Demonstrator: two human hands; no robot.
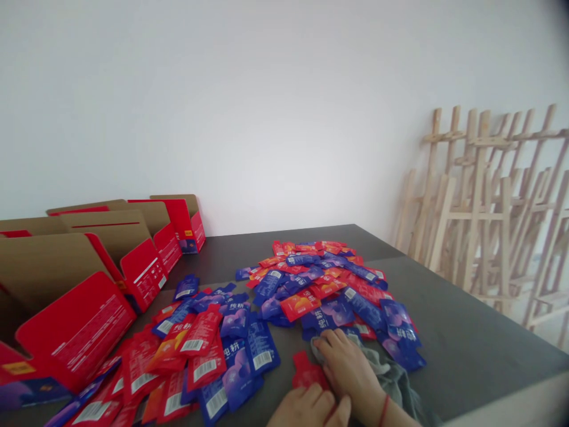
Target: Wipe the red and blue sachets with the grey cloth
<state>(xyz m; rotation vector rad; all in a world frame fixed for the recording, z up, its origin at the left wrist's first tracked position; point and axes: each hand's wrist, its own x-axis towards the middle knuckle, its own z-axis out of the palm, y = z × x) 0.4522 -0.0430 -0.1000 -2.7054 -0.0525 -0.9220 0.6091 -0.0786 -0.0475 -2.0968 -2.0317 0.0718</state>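
At the bottom of the head view, my left hand [306, 408] is closed around the lower part of a red pouch [306, 372], whose narrow top end points away from me. Just to its right, my right hand [349, 363] has its fingers curled over a grey-green cloth [391, 376] and sits beside the pouch. A red string circles the right wrist. Beyond my hands spreads a pile of blue and red pouches [326, 308], its nearest ones close to my right fingertips. Another heap of such pouches [233, 367] lies to the left.
Open red cardboard boxes [75, 332] with brown insides stand along the left side of the dark table [462, 332]. A white wall [284, 118] rises behind it. Several wooden easels [480, 201] are gathered past the table's right edge.
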